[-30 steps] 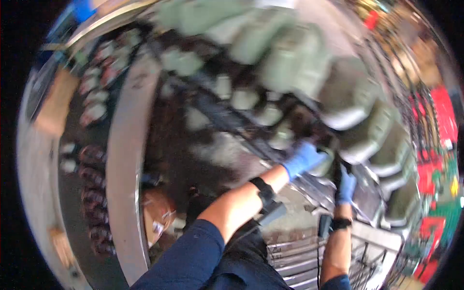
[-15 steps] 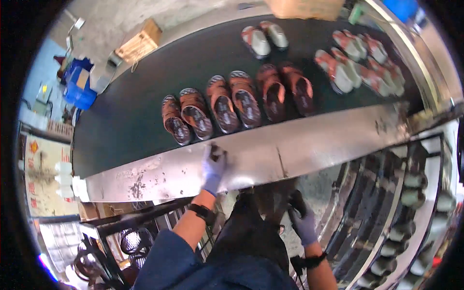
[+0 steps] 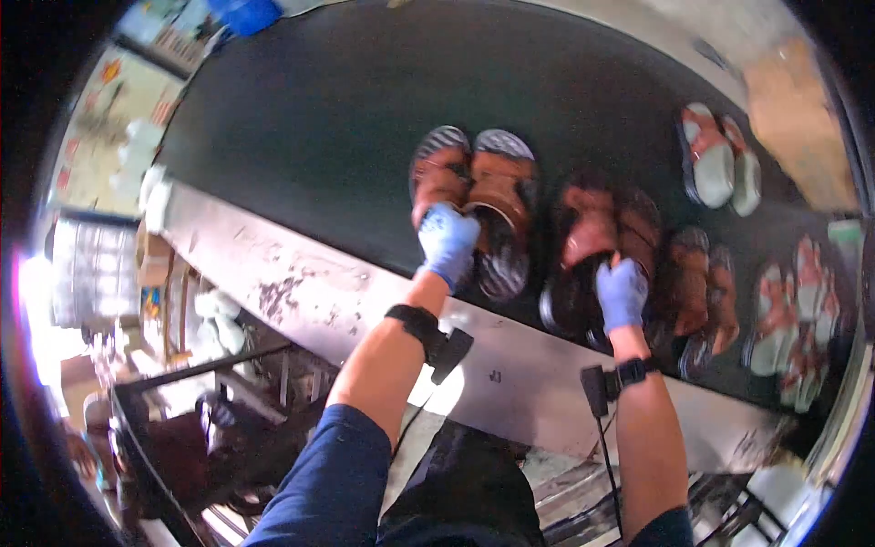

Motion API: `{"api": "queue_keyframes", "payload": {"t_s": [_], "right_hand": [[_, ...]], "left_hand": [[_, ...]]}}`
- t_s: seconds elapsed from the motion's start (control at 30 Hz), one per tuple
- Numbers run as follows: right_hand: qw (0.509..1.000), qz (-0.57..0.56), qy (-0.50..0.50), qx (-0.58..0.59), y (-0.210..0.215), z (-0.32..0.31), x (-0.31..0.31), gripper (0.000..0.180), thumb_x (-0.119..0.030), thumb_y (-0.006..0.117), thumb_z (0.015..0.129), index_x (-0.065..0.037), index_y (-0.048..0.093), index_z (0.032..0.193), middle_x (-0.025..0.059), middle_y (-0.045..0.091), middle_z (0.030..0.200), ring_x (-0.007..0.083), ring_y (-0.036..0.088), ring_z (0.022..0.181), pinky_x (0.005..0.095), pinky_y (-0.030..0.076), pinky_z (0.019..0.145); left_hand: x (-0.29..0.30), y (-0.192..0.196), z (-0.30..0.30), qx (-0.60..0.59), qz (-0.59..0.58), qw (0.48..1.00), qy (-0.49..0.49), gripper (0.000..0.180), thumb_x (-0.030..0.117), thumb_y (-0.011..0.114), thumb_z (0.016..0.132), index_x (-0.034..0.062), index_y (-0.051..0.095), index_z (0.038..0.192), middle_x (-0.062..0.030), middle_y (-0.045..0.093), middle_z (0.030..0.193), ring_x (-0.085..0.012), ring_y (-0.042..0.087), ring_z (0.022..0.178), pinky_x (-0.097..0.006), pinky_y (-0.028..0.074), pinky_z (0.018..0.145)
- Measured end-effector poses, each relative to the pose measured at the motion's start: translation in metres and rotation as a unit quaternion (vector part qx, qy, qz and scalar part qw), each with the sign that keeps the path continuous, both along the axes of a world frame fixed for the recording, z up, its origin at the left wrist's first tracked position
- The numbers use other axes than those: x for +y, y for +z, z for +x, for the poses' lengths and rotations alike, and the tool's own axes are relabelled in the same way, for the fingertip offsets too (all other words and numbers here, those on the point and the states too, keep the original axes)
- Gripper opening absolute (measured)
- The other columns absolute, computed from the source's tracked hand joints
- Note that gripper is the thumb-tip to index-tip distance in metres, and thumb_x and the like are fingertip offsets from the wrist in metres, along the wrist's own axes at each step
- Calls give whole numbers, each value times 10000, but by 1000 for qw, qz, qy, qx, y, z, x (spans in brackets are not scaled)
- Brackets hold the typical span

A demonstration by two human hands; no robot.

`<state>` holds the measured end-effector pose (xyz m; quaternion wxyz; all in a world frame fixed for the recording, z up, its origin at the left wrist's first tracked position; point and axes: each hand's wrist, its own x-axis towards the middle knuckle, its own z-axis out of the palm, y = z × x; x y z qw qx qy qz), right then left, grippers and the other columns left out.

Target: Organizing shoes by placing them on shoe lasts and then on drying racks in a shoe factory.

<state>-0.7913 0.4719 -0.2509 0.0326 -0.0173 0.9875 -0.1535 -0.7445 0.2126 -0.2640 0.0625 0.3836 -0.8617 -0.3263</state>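
My left hand, in a pale blue glove, is curled over the opening of a brown strapped sandal, its fingers closed on it. The matching sandal lies against it on the right. My right hand, gloved the same way, has its fingers bent closed at the inner edge of a reddish-brown sandal. That sandal's mate sits partly behind the hand. Both pairs lie on the dark belt, toes pointing away from me. Blur and my gloves hide the fingertips.
Another brown pair lies to the right. Light-soled sandals sit farther off, with several more at the far right. A metal ledge borders the belt. Below left stands a black rack; a cardboard box is at the back right.
Both hands have come up onto the sandals: the left from the metal ledge, the right from beside my legs. My view has turned and moved closer, so the sandals look larger.
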Motion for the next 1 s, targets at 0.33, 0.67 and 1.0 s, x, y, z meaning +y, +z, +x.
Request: {"api": "queue_keyframes", "payload": {"t_s": [0.33, 0.67, 1.0], "right_hand": [[957, 35, 272, -96, -44, 205, 97, 354, -320, 601, 774, 15, 639, 663, 237, 613, 730, 395, 598, 701, 481, 465, 645], [618, -279, 671, -301, 69, 388, 62, 439, -154, 583, 807, -13, 518, 1216, 180, 544, 1206, 294, 511, 1134, 364, 398, 966], [665, -268, 655, -238, 154, 672, -241, 318, -256, 459, 840, -28, 673, 786, 210, 638, 744, 350, 629, 696, 459, 485, 649]], "left_hand": [[124, 10, 331, -90, 132, 970, 185, 376, 337, 613, 774, -11, 606, 918, -243, 608, 916, -388, 582, 898, -445, 468, 752], [313, 52, 751, 191, 23, 736, 649, 360, 41, 582, 754, -73, 532, 1091, -155, 598, 1041, -238, 567, 916, -343, 465, 800], [122, 65, 1004, -208, -297, 716, 597, 349, 95, 581, 720, -71, 557, 1026, -240, 583, 1061, -303, 567, 956, -380, 441, 846]]}}
